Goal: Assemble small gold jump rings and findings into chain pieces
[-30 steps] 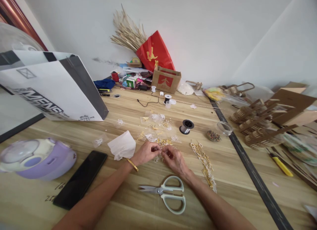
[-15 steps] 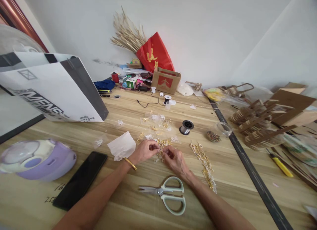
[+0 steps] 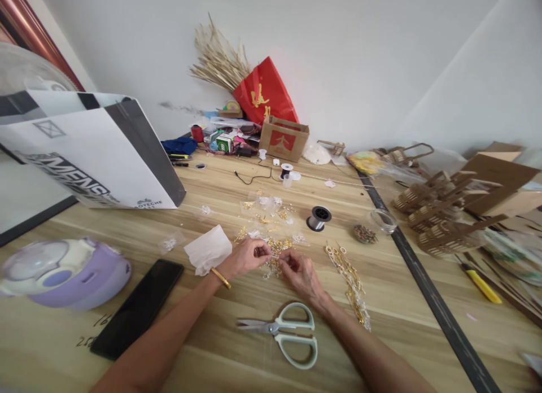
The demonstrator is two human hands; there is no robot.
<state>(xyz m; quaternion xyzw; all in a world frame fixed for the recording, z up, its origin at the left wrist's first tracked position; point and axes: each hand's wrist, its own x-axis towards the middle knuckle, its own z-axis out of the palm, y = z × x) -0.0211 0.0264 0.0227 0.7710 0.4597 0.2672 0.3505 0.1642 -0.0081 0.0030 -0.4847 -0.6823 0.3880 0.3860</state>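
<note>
My left hand (image 3: 249, 254) and my right hand (image 3: 298, 270) face each other over a pile of small gold and silver beads and charms (image 3: 275, 249). The fingers of both are pinched; whatever sits between the fingertips is too small to name. A white paper (image 3: 208, 248) lies just left of my left hand. Gold and silver chains (image 3: 349, 280) are laid out to the right of my right hand. Below the hands rest scissors with pale green handles (image 3: 279, 330), blades partly apart. A spool of wire (image 3: 318, 218) stands beyond my right hand.
At the left are a black phone (image 3: 138, 308), a purple and white device (image 3: 68, 274) and a large white paper bag (image 3: 93, 156). A clear jar of beads (image 3: 366, 233), small woven baskets (image 3: 440, 235) and a yellow cutter (image 3: 483, 283) sit to the right.
My left hand has drawn slightly left, widening the gap between the two hands. My right hand has barely moved.
</note>
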